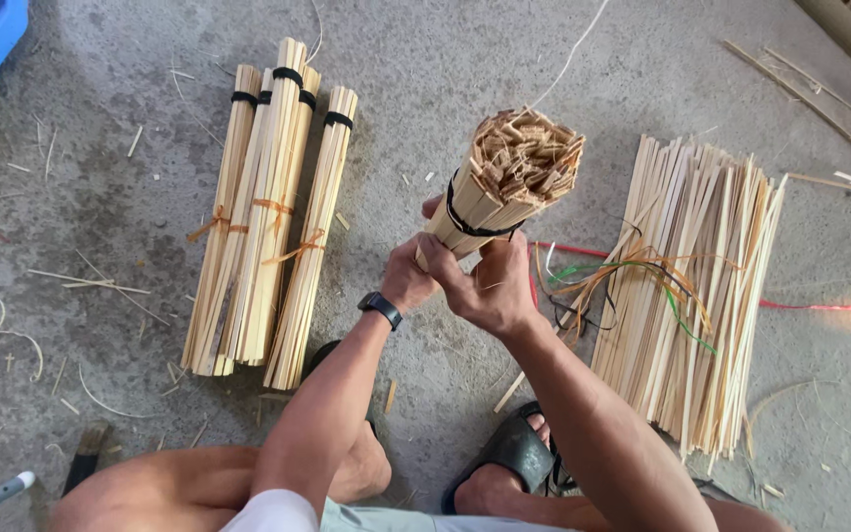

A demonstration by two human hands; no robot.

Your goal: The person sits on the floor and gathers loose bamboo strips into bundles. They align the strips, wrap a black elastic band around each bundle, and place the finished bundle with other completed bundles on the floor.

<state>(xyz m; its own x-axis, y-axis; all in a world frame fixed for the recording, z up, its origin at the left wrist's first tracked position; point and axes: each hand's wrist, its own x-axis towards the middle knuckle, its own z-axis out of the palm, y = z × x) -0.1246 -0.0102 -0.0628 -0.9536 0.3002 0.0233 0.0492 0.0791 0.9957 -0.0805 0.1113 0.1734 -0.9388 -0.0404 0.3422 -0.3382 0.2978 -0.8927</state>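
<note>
Bundling of split bamboo strips, seen from above. Both hands grip one upright bundle (504, 182) at the centre of the scene, its cut ends tilted toward the camera; a black band (467, 219) already circles it just above the fingers. The left hand (408, 276), with a dark watch at the wrist, is closed around the bundle's lower left side; the right hand (485, 286) is wrapped around the front, fingers curled just beneath the band. On the concrete floor (100, 158) to the left lie four finished bundles (268, 207), side by side, each bound with a black band at the far end and an orange tie at mid-length. To the right, a loose heap of strips (701, 286) remains untied, with a tangle of coloured ties (632, 281) lying across it. By this evidence the work appears partly complete: four bundles done, a fifth banded but apparently lacking its orange tie, and a considerable heap left.
</note>
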